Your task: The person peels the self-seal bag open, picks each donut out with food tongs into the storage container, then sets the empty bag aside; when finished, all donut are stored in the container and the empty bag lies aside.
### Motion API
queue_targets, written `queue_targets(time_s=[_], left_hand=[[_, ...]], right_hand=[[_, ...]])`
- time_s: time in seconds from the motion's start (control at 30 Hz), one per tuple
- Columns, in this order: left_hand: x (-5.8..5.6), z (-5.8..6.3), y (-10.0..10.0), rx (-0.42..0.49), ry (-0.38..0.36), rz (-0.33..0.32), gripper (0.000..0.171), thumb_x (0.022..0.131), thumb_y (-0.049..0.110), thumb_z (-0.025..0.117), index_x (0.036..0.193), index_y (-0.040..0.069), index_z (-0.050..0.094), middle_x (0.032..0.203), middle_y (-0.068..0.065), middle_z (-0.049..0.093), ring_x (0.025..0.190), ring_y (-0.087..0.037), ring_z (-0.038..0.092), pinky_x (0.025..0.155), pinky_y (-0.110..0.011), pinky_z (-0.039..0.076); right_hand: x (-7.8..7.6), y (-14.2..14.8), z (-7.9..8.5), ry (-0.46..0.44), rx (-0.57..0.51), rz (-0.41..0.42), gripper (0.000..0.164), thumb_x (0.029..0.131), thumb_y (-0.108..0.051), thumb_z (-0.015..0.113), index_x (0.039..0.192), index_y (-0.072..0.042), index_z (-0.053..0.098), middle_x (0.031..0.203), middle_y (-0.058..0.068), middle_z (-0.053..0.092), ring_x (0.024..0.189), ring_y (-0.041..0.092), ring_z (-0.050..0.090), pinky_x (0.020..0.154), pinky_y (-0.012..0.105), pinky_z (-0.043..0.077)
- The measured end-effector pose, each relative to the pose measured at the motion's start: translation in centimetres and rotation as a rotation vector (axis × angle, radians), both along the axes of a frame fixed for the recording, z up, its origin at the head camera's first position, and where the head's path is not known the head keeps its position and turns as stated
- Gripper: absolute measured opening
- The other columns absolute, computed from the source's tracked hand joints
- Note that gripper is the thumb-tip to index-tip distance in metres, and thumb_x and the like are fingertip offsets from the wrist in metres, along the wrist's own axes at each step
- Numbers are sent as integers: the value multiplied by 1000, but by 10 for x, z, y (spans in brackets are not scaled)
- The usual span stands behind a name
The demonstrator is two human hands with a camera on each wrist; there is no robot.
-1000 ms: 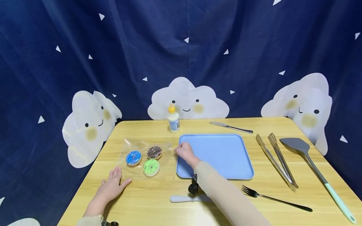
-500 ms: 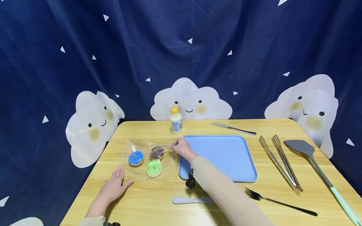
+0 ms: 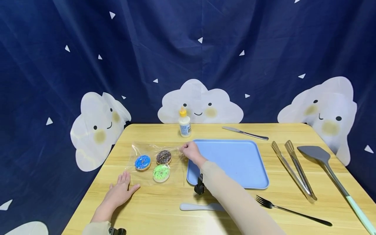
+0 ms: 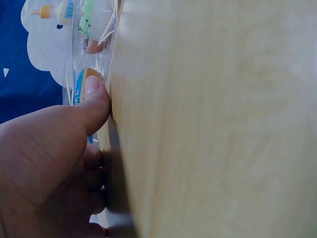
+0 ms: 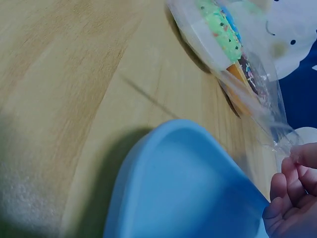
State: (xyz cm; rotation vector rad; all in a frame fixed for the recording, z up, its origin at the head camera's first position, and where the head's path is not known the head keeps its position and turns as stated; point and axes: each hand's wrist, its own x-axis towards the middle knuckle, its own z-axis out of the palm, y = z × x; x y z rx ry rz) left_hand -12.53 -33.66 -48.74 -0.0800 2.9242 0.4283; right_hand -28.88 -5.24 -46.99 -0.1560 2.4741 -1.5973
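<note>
A clear plastic bag [image 3: 176, 171] lies on the left half of the table with three toy donuts inside. One has blue icing [image 3: 143, 162], one dark brown icing with sprinkles [image 3: 164, 157], one green icing [image 3: 161, 173]. My right hand [image 3: 192, 152] pinches the bag's right edge between thumb and fingertips, over the left side of the blue tray [image 3: 226, 163]. In the right wrist view, the pinched film [image 5: 282, 141] is gathered at the fingertips. My left hand [image 3: 119, 192] rests on the table with fingers extended, fingertips at the bag's near left corner.
Behind the bag stands a glue bottle [image 3: 185, 125] with a yellow cap. A table knife [image 3: 245, 133] lies behind the tray. Tongs [image 3: 296, 173], a grey spatula [image 3: 320, 156] and a black fork [image 3: 289, 210] lie to the right. A pale spreader [image 3: 199, 207] is partly under my right forearm.
My right hand moved left towards the donuts, then slightly back right, its fingertips staying on the bag's edge. The left hand stays put. The head view has shifted slightly.
</note>
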Motion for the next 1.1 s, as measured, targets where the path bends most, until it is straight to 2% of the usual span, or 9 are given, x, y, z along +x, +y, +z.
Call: queue_targets(time_s=[0.13,0.27,0.53,0.73,0.87,1.1], left_hand=[[0,0,0,6,-8,4,92,91,62,38,141,-13,16,147,-32,8,133,-49,7,95,-74,5],[0,0,0,6,-15,8,93,90,63,37,141,-13,16,147,-32,7,133,-49,6,95,-74,4],[-1,0,0,5,-10,6,92,91,62,37,141,-12,15,147,-32,7,133,-49,6,95,-74,4],[0,0,0,3,9,1,94,90,63,36,141,-13,15,146,-33,8,132,-50,8,94,-74,5],[1,0,0,1,11,-1,94,90,64,36,141,-13,15,146,-32,8,132,-50,8,94,-74,5],[1,3,-2,60,-3,-2,95,90,64,38,141,-13,15,147,-32,7,133,-50,5,94,-74,2]], right_hand=[[-1,3,0,-16,-31,-38,24,84,-5,62,62,-8,54,77,5,61,60,14,46,54,26,40],[-2,6,0,-44,-59,-49,35,86,-5,60,56,-10,43,75,5,58,60,17,42,56,29,38],[0,9,1,-53,-85,-127,15,84,-2,59,69,-5,58,93,9,65,75,17,55,58,28,46],[-1,11,-1,-87,-176,-173,30,85,-1,59,60,-10,45,74,6,55,63,16,50,55,28,47],[-2,13,-4,-92,-176,-162,34,84,-1,59,56,-11,42,68,4,52,58,14,48,54,28,46],[-4,21,-6,-121,-140,-143,18,82,-6,64,65,-5,57,69,6,60,54,16,53,47,26,41]])
